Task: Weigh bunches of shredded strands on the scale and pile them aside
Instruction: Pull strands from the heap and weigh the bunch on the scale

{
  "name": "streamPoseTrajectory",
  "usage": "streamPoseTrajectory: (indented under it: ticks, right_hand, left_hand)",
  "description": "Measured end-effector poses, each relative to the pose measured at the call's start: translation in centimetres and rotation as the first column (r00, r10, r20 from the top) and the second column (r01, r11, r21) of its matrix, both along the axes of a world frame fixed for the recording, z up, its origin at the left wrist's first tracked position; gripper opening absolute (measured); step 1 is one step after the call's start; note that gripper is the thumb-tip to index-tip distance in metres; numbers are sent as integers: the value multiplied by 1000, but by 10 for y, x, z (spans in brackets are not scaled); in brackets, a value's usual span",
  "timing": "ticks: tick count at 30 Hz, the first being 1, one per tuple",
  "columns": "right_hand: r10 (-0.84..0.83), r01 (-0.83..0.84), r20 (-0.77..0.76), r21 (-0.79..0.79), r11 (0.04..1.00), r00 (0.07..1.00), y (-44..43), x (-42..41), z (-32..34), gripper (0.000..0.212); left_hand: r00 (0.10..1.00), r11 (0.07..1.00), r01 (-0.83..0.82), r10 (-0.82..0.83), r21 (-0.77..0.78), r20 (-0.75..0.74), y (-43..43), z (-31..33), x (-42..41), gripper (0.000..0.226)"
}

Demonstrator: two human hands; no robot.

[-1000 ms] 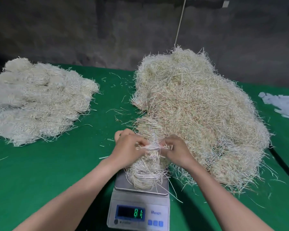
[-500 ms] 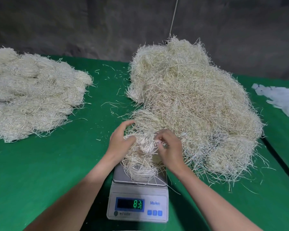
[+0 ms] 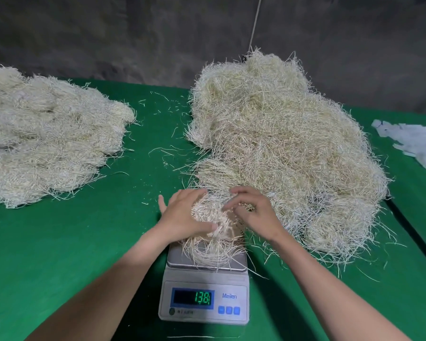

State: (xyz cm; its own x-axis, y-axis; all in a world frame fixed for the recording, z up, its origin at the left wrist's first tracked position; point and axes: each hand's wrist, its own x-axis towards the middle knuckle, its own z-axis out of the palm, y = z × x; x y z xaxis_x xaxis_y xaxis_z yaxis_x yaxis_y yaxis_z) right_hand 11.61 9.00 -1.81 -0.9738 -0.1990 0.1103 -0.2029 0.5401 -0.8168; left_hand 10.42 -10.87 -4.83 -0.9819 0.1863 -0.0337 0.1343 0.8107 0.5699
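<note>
while the bunch of strands (image 3: 213, 252) rests on the scale (image 3: 204, 274), both hands are applied to its upper part. the bunch sits on the steel platform (image 3: 176, 257), looped into a rough coil, and loose ends overhang the platform's front and right edges.

the left hand (image 3: 182, 217) cups the left side of the bunch. its fingers are laid over the far side and its thumb is curled round the near side, so it holds the strands between them. the right hand (image 3: 253, 215) rests on the right side of the bunch with its fingers bent and their tips pushed into the strands. it cannot be told whether these fingers pinch any strands.

the scale stands at the near edge of the green table cover (image 3: 84, 242). its display (image 3: 193, 298) shows lit green digits beginning 138, and three blue buttons (image 3: 228, 310) sit to the right of it.

a large loose heap (image 3: 280, 148) lies just behind and to the right of the scale, touching the bunch. a flatter pile of bunches (image 3: 47, 139) lies well apart at the left. stray strands (image 3: 162, 151) are scattered between the two. white strips (image 3: 418, 143) lie at the right edge.
</note>
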Motion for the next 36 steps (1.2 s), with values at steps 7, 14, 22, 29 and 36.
streamPoseTrajectory:
  ticks: [7,14,22,29,36]
  right_hand:
    - [-130,107,-177,-134,985,976,-1,-2,25,48]
    - [-112,90,-200,-118,989,973,2,-1,26,44]
    - [-69,52,-182,-95,994,981,-2,4,27,41]
    - [-60,46,-171,-87,995,983,-4,5,28,38]
    - [-50,35,-167,-92,995,985,-5,4,28,37]
  left_hand:
    - [956,975,-79,133,207,-262,-5,41,12,54]
    - [937,959,-94,176,269,-300,-1,58,13,43]
    - [952,955,-101,174,280,-251,3,58,15,35]
    - [952,953,-109,182,283,-245,6,59,13,31]
    - [954,950,-113,186,290,-236,7,56,10,28]
